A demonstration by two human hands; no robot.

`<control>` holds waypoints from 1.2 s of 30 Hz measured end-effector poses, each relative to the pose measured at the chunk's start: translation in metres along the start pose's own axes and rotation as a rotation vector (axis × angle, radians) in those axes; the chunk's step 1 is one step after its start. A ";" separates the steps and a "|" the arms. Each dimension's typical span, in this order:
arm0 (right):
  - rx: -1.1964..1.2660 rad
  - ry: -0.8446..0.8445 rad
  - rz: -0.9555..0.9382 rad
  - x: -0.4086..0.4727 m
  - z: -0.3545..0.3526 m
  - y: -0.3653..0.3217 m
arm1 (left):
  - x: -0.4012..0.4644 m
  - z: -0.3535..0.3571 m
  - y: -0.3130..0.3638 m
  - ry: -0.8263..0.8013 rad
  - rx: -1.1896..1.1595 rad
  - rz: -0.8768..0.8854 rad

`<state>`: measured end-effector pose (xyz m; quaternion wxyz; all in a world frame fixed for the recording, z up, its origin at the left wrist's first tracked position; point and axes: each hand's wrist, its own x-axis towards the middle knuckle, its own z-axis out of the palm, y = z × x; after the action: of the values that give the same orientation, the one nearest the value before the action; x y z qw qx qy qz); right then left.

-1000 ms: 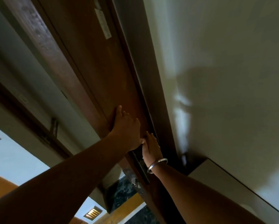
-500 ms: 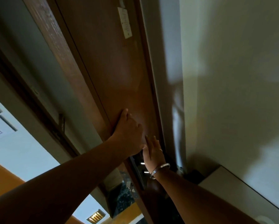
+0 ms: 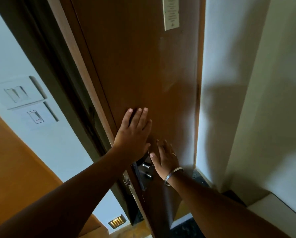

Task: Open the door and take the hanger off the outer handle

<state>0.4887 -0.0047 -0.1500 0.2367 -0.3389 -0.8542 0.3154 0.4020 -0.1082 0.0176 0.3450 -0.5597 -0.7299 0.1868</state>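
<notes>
Pale walls w/ a switch panel [image 3: 26,98] on the left, dim light, brown wooden door [image 3: 143,66] filling the middle, seen from low down. Door looks solid, heavy & stiff, smooth face w/ no grip; best purchase prob. its free edge or the metal lock plate [image 3: 142,174] below the hands. Hanger not visible from this side, presumably on the outer handle; likely light, lifts off w/ two fingers. A printed card [image 3: 171,13] is stuck near the top of the door.

Left hand [image 3: 133,136] lies flat on the door near its edge, fingers straight & close together. Right hand [image 3: 164,158], w/ a bangle [image 3: 173,174] at the wrist, is also flat, fingers loosely spread, holding nothing.

Vs. a second ago: left hand was curled round the door edge, now flat on the face. Door face looks much broader in view, switches newly visible.
</notes>
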 end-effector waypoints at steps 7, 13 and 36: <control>-0.176 -0.070 -0.192 0.076 0.035 -0.025 | 0.005 0.070 -0.044 0.032 -0.083 -0.340; -0.308 0.066 -0.457 0.177 0.035 -0.051 | 0.024 0.126 -0.089 0.032 -0.102 -0.452; -0.567 0.284 -0.676 0.405 0.018 -0.152 | 0.156 0.249 -0.219 -0.062 -0.396 -0.856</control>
<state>0.1457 0.1966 0.0205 0.3391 -0.1325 -0.9283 -0.0749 0.0524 0.0007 0.0351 0.2558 -0.2578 -0.9265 -0.0985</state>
